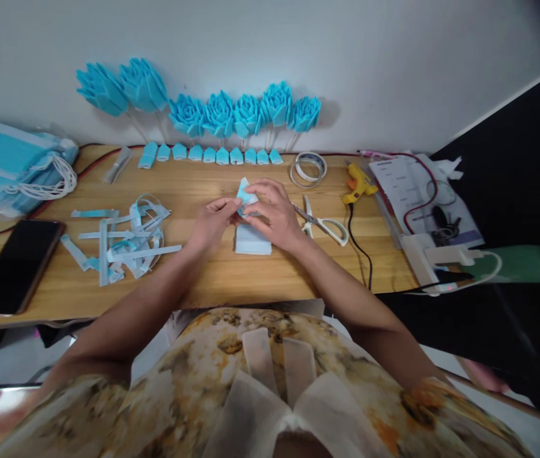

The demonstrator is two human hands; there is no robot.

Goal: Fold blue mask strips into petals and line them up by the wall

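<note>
My left hand [212,221] and my right hand [272,213] meet over the middle of the wooden table [212,280]. Both pinch a small folded light-blue piece [245,194], held just above a small stack of light-blue squares [252,242]. The left fingertips grip the piece's left edge, and the right fingers press on its right side. A row of folded blue petals [212,154] lies along the back of the table. Blue fabric flowers [231,111] on sticks lean against the wall behind them.
Scissors [324,224], a yellow glue gun [358,183] with its black cord and a tape roll [308,168] lie right of my hands. Cut strips and elastic loops [124,242] pile at left, beside a phone [14,267] and a stack of blue face masks [9,165]. Papers and a power strip [434,254] sit far right.
</note>
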